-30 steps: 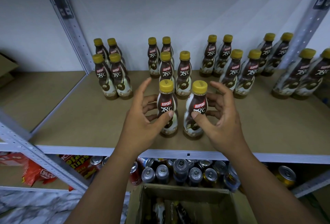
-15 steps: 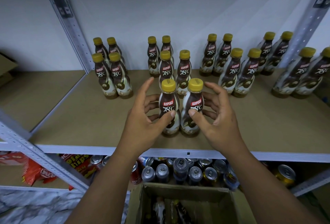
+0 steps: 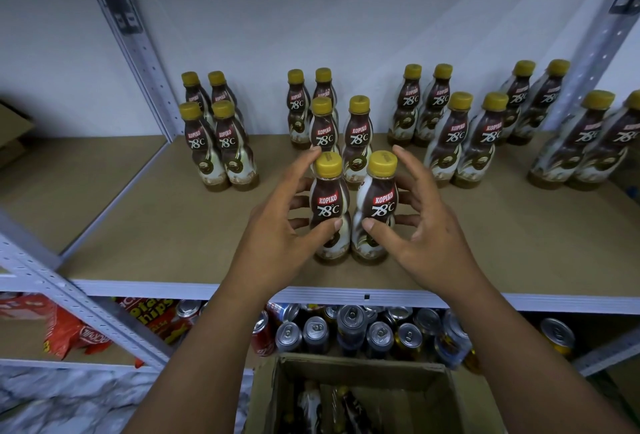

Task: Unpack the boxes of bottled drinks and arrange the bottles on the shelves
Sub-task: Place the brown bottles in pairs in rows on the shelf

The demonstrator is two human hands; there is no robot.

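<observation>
**Head view.** The left hand [image 3: 277, 225] curls round the left bottle [image 3: 329, 201], thumb on the label and fingers behind. The right hand [image 3: 426, 225] mirrors this grip on the right bottle [image 3: 375, 205]. Both bottles stand upright, just beside each other, on the shelf [image 3: 173, 225] near its front edge, ahead of the middle pair [image 3: 358, 135].

The step in hand appears to be squaring this front pair into its column. It is best done by sliding both together with bases flat, holding at the waist rather than the cap, lining them up with the pair behind, and letting go only once both stand steady.

Each bottle is waisted, with a yellow cap and a brown-and-cream "KOPIKO 78°C" sleeve. The right one is turned to show more cream. More bottles lie in the open box [image 3: 346, 369] below.
</observation>
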